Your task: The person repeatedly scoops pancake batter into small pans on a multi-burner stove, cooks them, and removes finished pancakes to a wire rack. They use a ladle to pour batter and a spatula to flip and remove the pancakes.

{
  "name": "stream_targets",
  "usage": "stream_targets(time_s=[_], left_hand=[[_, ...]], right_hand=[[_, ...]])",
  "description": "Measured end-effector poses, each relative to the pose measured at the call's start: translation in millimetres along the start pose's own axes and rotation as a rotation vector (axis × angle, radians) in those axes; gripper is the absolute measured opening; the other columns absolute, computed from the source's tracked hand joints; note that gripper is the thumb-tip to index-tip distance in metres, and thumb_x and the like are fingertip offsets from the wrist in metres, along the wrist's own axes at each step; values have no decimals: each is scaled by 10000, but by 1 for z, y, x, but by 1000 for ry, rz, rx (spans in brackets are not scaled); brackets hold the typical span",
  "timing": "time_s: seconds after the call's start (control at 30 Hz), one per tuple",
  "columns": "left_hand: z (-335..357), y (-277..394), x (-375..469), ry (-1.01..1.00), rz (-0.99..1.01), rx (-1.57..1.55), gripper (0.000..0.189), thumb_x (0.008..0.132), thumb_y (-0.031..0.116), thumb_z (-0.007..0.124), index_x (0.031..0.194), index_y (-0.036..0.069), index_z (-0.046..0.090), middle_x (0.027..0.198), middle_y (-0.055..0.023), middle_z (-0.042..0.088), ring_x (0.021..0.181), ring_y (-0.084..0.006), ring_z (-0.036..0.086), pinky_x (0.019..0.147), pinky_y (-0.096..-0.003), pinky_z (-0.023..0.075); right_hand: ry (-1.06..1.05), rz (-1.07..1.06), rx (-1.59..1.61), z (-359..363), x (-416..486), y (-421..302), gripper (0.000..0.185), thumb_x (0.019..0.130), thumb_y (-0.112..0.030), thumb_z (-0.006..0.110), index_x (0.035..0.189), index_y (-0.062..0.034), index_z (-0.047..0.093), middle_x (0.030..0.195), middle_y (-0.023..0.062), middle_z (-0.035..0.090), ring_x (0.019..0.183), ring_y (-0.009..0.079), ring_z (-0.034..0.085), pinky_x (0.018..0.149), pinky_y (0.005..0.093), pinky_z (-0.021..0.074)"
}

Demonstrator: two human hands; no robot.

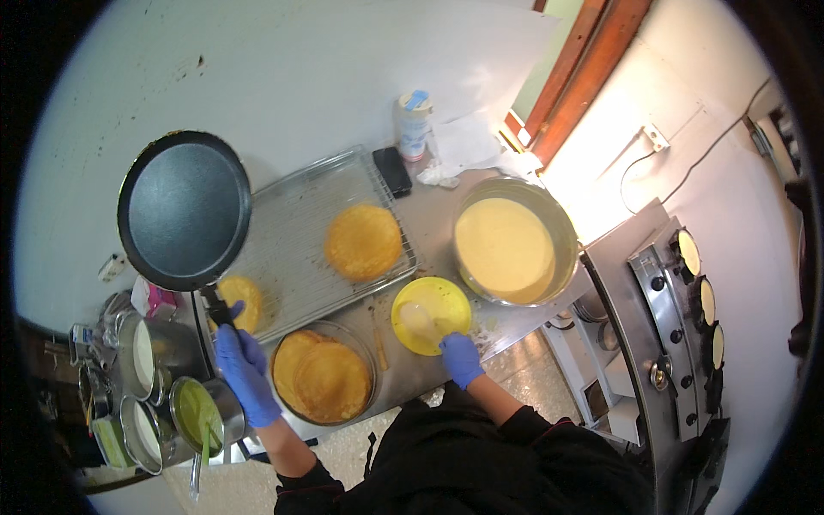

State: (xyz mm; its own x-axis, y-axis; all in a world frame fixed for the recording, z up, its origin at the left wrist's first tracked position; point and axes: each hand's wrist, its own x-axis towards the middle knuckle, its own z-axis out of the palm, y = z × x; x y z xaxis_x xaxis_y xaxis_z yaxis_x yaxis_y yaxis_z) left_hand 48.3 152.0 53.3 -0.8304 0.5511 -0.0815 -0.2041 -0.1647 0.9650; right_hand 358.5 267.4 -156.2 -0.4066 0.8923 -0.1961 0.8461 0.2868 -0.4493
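In my left gloved hand [248,376] is the black handle of a round flat crepe pan [187,209], raised over the left end of the counter. Its dark cooking surface is bare and faces up towards me. My right gloved hand [462,360] grips a pale ladle or scoop [418,320] whose head rests in a shallow yellow bowl [460,309]. Beyond it stands a large steel mixing bowl [570,257] of pale yellow batter [505,251]. A round dish [373,364] between my hands holds stacked browned pancakes [331,380].
A wire rack on a tray [302,225] carries one pancake [364,243] and another [241,302] partly hidden by my left hand. A phone [391,172], canister [413,125] and wooden-handled tool [381,351] lie nearby. Pots [215,386] stand left; a stove [663,322] with small pans is right.
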Motion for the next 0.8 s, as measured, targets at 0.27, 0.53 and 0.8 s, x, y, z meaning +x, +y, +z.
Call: stream_targets(time_s=[0.27,0.53,0.8], left_hand=[[44,-42,-64,-407,-440,-160,248,992,268,481,1051,39,555,560,92,341,409,-18,281,356,-181,203],[44,-61,-164,136,-285,351,369,988,369,446,831,69,593,504,65,374,358,-30,298,333,-209,184],[126,-14,-245,132,189,1016,238,935,161,413,872,8,584,548,-5,431,416,-114,390,400,-264,263]], right_hand=[[28,-5,416,-171,-23,46,235,846,-253,627,981,-74,699,785,145,660,729,307,644,659,399,504],[307,-639,-501,-256,134,151,265,844,-129,571,1081,-187,676,765,65,538,704,240,605,553,369,496],[62,-472,-29,-259,186,192,146,786,-178,671,905,-201,752,742,84,596,683,271,612,633,384,486]])
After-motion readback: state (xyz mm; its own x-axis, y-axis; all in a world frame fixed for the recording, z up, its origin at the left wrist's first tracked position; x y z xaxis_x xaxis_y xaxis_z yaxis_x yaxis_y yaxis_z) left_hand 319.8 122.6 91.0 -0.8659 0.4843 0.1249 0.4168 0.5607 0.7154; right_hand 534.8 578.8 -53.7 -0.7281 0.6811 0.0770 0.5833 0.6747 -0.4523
